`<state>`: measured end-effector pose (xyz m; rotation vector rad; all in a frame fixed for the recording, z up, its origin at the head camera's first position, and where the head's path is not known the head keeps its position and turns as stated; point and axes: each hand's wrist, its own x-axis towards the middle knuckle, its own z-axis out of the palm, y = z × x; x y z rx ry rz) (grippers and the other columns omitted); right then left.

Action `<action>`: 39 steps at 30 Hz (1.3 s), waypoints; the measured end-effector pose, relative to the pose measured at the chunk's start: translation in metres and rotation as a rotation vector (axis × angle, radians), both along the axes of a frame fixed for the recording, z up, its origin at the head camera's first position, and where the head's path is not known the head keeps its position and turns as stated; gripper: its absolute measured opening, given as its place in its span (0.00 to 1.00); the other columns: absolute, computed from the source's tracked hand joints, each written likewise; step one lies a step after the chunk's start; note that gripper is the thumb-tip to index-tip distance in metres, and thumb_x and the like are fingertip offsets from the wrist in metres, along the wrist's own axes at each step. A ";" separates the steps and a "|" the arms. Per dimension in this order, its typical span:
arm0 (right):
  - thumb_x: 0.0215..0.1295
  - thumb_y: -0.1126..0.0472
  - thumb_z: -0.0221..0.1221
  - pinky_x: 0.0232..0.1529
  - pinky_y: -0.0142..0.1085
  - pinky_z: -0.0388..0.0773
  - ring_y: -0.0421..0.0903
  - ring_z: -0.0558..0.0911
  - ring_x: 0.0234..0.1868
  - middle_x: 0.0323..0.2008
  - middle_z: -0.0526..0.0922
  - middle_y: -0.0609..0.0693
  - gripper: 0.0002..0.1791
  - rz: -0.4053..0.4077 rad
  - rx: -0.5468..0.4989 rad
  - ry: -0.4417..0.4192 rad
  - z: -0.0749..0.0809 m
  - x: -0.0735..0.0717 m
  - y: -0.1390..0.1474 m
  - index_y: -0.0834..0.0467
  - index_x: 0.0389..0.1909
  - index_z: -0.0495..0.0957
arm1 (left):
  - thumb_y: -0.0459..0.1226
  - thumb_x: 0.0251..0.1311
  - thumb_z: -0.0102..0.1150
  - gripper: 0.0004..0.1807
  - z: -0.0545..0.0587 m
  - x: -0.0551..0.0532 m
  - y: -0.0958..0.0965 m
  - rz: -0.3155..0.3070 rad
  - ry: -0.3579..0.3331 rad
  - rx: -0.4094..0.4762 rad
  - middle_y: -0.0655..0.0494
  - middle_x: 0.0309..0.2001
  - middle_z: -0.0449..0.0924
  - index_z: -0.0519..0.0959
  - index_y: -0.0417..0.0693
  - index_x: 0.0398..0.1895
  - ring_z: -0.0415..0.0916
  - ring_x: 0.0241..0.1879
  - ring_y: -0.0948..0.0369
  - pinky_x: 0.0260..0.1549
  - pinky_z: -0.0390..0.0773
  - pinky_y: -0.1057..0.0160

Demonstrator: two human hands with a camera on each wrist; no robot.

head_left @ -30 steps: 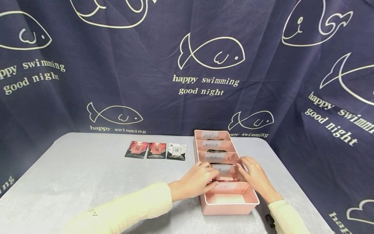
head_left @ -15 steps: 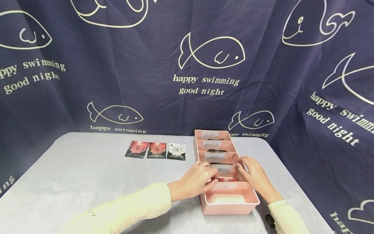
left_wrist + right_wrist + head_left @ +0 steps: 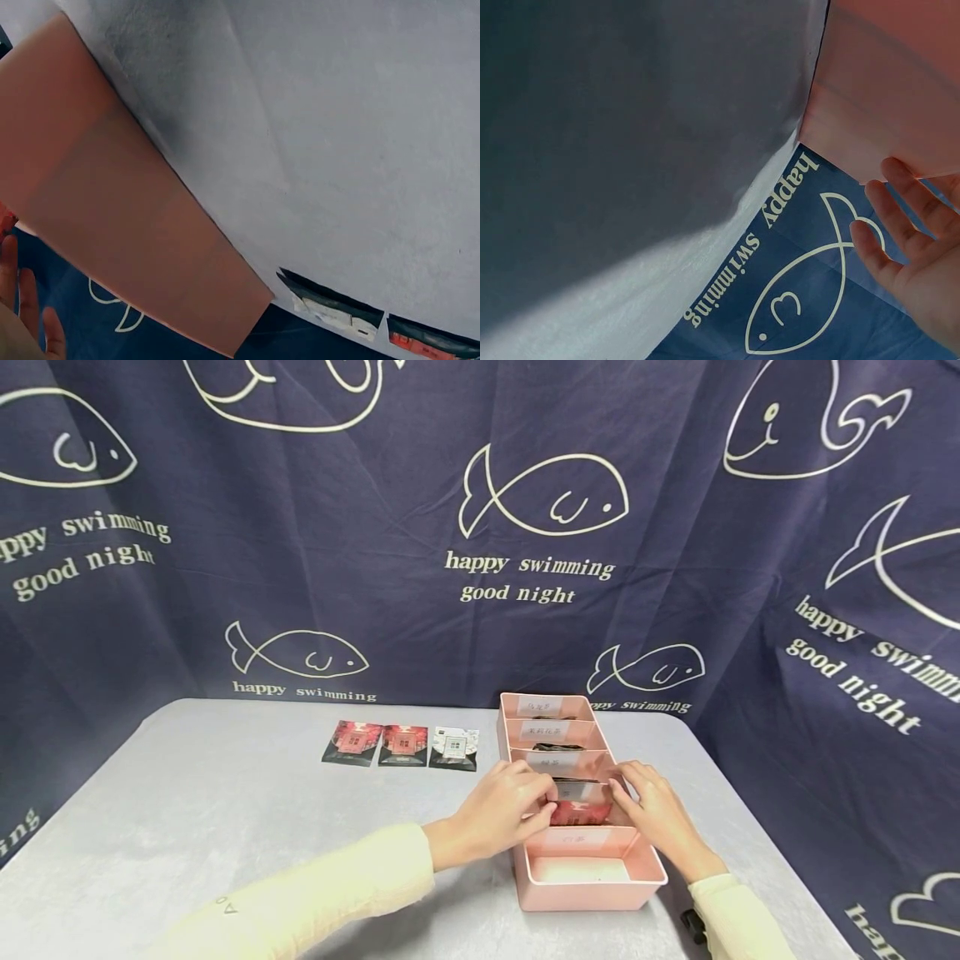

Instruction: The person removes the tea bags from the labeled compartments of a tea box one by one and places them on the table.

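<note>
A long pink divided box [image 3: 592, 896] with paper labels on its dividers stands on the right of the table. My left hand [image 3: 504, 806] reaches over its left rim and pinches the left edge of a red tea sachet [image 3: 581, 812]. That sachet stands in the second compartment from the front; its lower part is hidden behind the front divider. A red corner of the sachet [image 3: 6, 219] also shows by the fingers in the left wrist view. My right hand [image 3: 658, 810] rests on the box's right rim, fingers relaxed and slightly bent.
Two red sachets [image 3: 352, 742] and a white sachet [image 3: 453, 748] lie in a row left of the box. Dark sachets [image 3: 558, 747] stand in the rear compartments. A small black object [image 3: 693, 927] lies by the right sleeve. A blue printed curtain [image 3: 405, 568] hangs behind the table.
The red sachet in my left hand has risen, so more of its red face shows above the divider. My left hand has shifted slightly up and left; the right has stayed put.
</note>
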<state>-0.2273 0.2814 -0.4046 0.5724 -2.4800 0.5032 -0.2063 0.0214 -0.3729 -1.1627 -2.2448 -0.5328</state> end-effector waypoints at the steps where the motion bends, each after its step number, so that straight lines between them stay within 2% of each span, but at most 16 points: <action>1: 0.58 0.65 0.56 0.39 0.46 0.71 0.49 0.77 0.37 0.32 0.79 0.51 0.06 0.001 -0.001 0.000 0.000 0.000 0.000 0.61 0.36 0.78 | 0.41 0.56 0.54 0.02 0.002 0.000 -0.001 -0.002 0.002 0.014 0.70 0.23 0.74 0.75 0.56 0.29 0.66 0.30 0.69 0.33 0.63 0.71; 8: 0.57 0.65 0.56 0.39 0.45 0.70 0.49 0.76 0.36 0.32 0.79 0.50 0.06 0.005 0.007 0.012 -0.001 0.000 0.000 0.61 0.36 0.78 | 0.39 0.54 0.55 0.01 0.012 -0.002 -0.006 -0.025 0.011 0.144 0.68 0.24 0.75 0.75 0.55 0.28 0.67 0.30 0.69 0.36 0.66 0.68; 14: 0.57 0.65 0.55 0.40 0.47 0.71 0.51 0.76 0.37 0.32 0.79 0.52 0.07 -0.005 0.011 0.000 -0.001 0.000 0.001 0.61 0.36 0.77 | 0.38 0.52 0.57 0.02 0.020 -0.005 -0.009 -0.027 0.062 0.217 0.68 0.26 0.77 0.75 0.54 0.29 0.68 0.31 0.69 0.35 0.67 0.69; 18: 0.58 0.65 0.55 0.40 0.47 0.71 0.51 0.76 0.37 0.32 0.79 0.52 0.06 -0.005 0.008 -0.008 -0.001 0.000 0.001 0.60 0.36 0.77 | 0.38 0.52 0.56 0.03 0.025 -0.007 -0.013 -0.031 0.069 0.236 0.68 0.27 0.78 0.75 0.54 0.30 0.69 0.31 0.69 0.34 0.67 0.70; 24: 0.58 0.64 0.56 0.41 0.45 0.70 0.49 0.76 0.38 0.33 0.79 0.51 0.05 0.001 0.011 -0.002 -0.002 -0.002 0.002 0.60 0.36 0.77 | 0.38 0.54 0.55 0.03 0.030 -0.008 -0.021 -0.030 0.030 0.242 0.67 0.27 0.78 0.76 0.53 0.32 0.70 0.32 0.69 0.36 0.69 0.68; 32: 0.59 0.64 0.56 0.43 0.43 0.68 0.49 0.76 0.38 0.34 0.79 0.51 0.06 0.016 0.002 0.003 -0.004 -0.004 0.003 0.60 0.36 0.78 | 0.37 0.56 0.55 0.03 0.033 -0.012 -0.039 0.012 0.020 0.254 0.65 0.30 0.79 0.76 0.52 0.32 0.71 0.35 0.67 0.38 0.70 0.65; 39: 0.59 0.64 0.55 0.43 0.41 0.67 0.48 0.76 0.39 0.34 0.79 0.50 0.06 0.019 -0.003 0.005 -0.004 -0.004 0.003 0.60 0.36 0.78 | 0.38 0.58 0.52 0.03 0.034 -0.021 -0.061 0.048 0.029 0.258 0.66 0.27 0.77 0.75 0.53 0.30 0.71 0.34 0.66 0.39 0.69 0.62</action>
